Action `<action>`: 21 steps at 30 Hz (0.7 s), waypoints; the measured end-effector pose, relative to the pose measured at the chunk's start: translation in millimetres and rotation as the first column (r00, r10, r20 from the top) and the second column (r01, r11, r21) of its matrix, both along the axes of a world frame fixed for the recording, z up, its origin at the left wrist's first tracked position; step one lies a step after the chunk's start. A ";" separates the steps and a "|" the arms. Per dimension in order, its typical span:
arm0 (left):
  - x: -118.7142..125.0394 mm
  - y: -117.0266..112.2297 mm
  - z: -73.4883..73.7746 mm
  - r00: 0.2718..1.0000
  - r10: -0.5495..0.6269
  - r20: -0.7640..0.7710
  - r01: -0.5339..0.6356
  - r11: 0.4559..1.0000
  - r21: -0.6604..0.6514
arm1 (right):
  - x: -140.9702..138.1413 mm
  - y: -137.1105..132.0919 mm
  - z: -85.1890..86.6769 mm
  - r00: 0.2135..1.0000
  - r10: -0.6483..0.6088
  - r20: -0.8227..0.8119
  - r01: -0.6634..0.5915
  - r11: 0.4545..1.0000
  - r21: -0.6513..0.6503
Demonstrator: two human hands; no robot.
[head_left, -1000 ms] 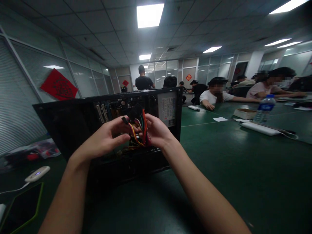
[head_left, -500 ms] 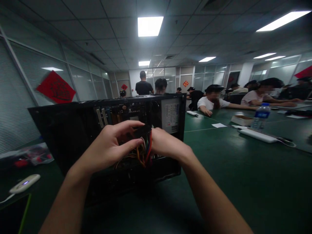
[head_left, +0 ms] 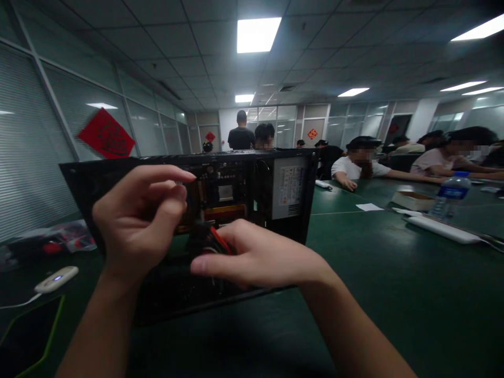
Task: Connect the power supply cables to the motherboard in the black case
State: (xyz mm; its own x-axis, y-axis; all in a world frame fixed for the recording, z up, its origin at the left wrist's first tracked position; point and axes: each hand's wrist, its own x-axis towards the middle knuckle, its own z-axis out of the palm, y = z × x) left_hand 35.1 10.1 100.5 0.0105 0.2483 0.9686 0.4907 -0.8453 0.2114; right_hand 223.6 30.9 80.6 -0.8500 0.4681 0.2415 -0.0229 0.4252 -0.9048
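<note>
A black computer case (head_left: 88,181) with an open side stands on the table in front of me. Inside it are a motherboard with a square chip cover (head_left: 226,192), orange-brown slots and a power supply (head_left: 289,186) with a label. My right hand (head_left: 255,257) is closed round a bundle of cables (head_left: 221,240), with red and black wires showing between thumb and fingers. To its left, my left hand (head_left: 144,215) is raised before the case, its fingers curled in and thumb against them, the index finger partly stretched out. Anything inside that curl is hidden.
On the green table (head_left: 378,283) a water bottle (head_left: 452,191), a small box (head_left: 412,200), a white paper (head_left: 369,207) and a white bar-shaped device (head_left: 443,229) lie to the right. A phone (head_left: 31,331), a small white device (head_left: 57,279) and plastic-wrapped items (head_left: 59,239) are at left. Co-workers sit beyond.
My right hand has come lower and nearer with the cable bundle. My left hand has moved left, away from the cables, and its fingers have curled in. The view has swung slightly left.
</note>
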 end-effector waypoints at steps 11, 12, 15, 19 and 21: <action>-20.3 -18.2 10.7 0.609 -0.791 -0.057 0.179 0.207 -0.962 | 0.6 -0.4 6.4 0.917 -0.122 -0.380 0.060 0.984 -0.169; -12.6 -16.1 7.5 0.545 -0.838 -0.002 0.159 0.106 -0.981 | 0.7 0.1 6.1 0.924 -0.118 -0.364 0.054 0.982 -0.181; 17.5 -5.5 -7.4 0.400 -0.910 0.107 0.199 -0.028 -0.980 | 1.9 1.8 6.0 0.933 -0.109 -0.343 0.022 0.969 -0.246; 47.2 -2.9 -44.1 0.424 -0.873 0.243 0.060 -0.241 -0.969 | 7.2 4.8 8.4 0.952 -0.011 -0.306 -0.094 0.941 -0.325; 49.0 -11.8 -63.3 0.556 -0.788 0.265 0.155 -0.215 -0.964 | 9.3 4.6 9.8 0.960 0.073 -0.269 -0.171 0.916 -0.364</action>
